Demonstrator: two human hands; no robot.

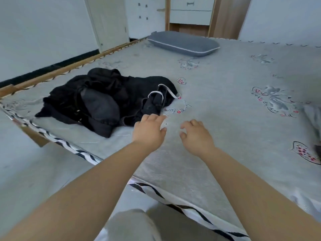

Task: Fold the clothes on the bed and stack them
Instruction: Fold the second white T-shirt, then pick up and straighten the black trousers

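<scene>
A crumpled heap of black clothes (107,98) lies on the left part of the bed (217,105), with a white cord (166,90) showing on its right side. My left hand (149,129) reaches out over the mattress, fingers relaxed, its fingertips right at the near right edge of the heap. Just to its right, my right hand (196,136) hovers above the sheet with loosely curled fingers and holds nothing.
A grey pillow (184,43) lies at the far end of the bed. A wooden frame rail (69,70) runs along the left side. Pale cloth (312,115) pokes in at the right edge. White drawers (191,11) stand behind the bed.
</scene>
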